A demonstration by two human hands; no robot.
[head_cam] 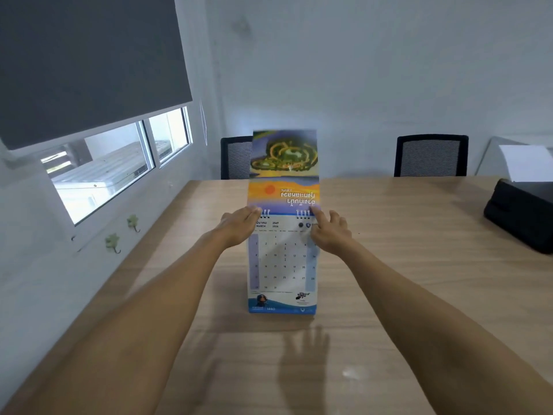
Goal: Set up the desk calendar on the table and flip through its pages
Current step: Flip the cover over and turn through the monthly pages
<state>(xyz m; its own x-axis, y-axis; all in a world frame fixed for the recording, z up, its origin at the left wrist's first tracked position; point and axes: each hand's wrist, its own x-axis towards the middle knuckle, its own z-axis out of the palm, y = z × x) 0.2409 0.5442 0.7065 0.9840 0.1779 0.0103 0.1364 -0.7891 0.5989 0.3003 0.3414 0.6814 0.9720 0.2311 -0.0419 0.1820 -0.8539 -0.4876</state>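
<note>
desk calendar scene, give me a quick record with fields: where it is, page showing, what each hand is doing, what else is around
calendar: desk calendar standing on the wooden table
page showing: March grid
flipped page: colourful picture page raised above the binding, print upside down
left hand: left hand at the top left corner by the rings
right hand: right hand at the top right corner
behind table: two black chairs
right edge: black printer
</note>
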